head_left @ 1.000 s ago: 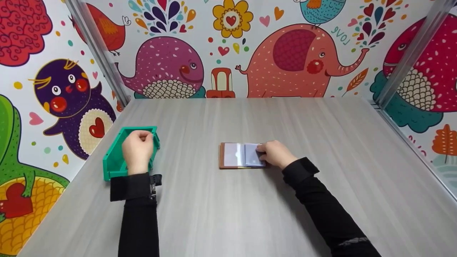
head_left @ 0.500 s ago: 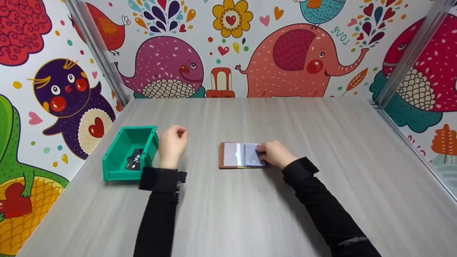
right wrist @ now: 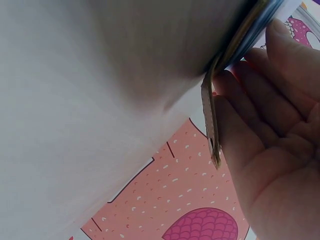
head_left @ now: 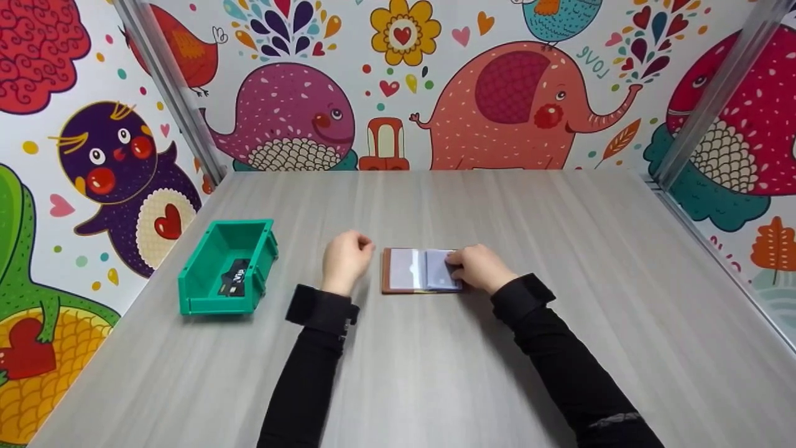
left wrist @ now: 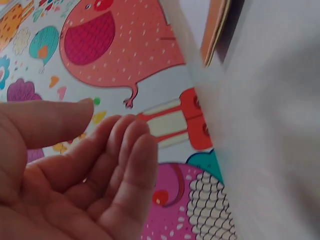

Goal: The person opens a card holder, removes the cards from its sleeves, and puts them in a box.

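A brown card holder (head_left: pixel 404 270) lies opened out on the table, its clear plastic sleeves showing. My right hand (head_left: pixel 484 269) holds its right side, thumb on top of the sleeves. In the right wrist view the fingers of that hand (right wrist: pixel 270 110) reach under the stack of sleeves, beside the brown cover flap (right wrist: pixel 210 117). Just left of the card holder is my left hand (head_left: pixel 344 261). The left wrist view shows this hand (left wrist: pixel 95 175) with nothing in it, fingers loosely bent and thumb apart from them; a corner of the card holder (left wrist: pixel 216 30) appears above.
A green plastic bin (head_left: pixel 217 305) stands on the left of the table, with black card-like pieces (head_left: pixel 235 278) inside. The pale wood-grain table (head_left: pixel 398 367) is bounded by walls printed with cartoon animals, with metal posts (head_left: pixel 171 87) at the corners.
My left hand has come out from over the green bin and moved right, close to the card holder, uncovering the black pieces in the bin. My right hand has stayed on the card holder.
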`<state>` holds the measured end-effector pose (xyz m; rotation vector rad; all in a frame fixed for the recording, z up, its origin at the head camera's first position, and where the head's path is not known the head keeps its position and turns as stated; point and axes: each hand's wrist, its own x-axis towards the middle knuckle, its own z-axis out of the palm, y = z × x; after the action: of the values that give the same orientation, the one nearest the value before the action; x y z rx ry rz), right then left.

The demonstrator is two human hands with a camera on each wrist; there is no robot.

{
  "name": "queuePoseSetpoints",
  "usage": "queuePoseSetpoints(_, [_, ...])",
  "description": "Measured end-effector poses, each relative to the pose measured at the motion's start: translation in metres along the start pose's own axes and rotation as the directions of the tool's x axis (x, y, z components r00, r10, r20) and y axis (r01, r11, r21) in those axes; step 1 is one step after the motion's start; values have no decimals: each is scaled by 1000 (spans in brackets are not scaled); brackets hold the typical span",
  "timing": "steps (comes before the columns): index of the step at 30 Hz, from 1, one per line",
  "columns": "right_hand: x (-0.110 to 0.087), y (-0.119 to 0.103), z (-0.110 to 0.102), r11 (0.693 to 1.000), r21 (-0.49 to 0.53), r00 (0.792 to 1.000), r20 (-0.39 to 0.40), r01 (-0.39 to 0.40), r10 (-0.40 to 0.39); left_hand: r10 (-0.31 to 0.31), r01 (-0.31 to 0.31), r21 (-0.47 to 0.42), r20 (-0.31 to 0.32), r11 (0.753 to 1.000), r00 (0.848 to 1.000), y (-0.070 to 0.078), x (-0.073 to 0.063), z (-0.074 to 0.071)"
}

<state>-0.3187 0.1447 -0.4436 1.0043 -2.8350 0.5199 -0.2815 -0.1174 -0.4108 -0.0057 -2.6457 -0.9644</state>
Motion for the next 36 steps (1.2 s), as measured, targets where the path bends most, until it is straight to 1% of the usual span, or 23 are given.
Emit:
queuePoseSetpoints(5, [-1, 0, -1, 1000, -11, 1000, -8, 7, -7, -8, 4, 42, 99, 999, 995, 8, -3, 15])
queuePoseSetpoints(9, [0, -1, -1, 1000, -5, 1000, -6, 2, -2, -3, -10, 87, 143, 996, 990, 12, -5, 24])
queuePoseSetpoints(16, [0, -1, -1, 1000, 0, 1000, -7, 14, -14, 39, -63, 136, 172, 989, 984, 17, -7, 37])
queuePoseSetpoints(20, [1, 0, 0, 1000, 3, 1000, -11, 29, -29, 40, -73, 168, 192, 983, 981, 18, -9, 44])
queuePoseSetpoints(22, [1, 0, 0, 999, 6, 999, -12, 32, -32, 43, -80, 188, 192, 979, 981, 18, -9, 46])
queuePoseSetpoints(28, [0, 1, 1, 999, 6, 999, -19, 43, -43, 40, -89, 244, 198, 966, 979, 20, -8, 50])
queuePoseSetpoints(33, [0, 1, 0, 1000, 16, 1000, 0, 16, -16, 49, -107, 291, 201, 951, 978, 22, -7, 52])
queuePoseSetpoints(36, [0, 1, 0, 1000, 16, 1000, 2, 5, -5, 40, -100, 310, 195, 946, 980, 23, -7, 54])
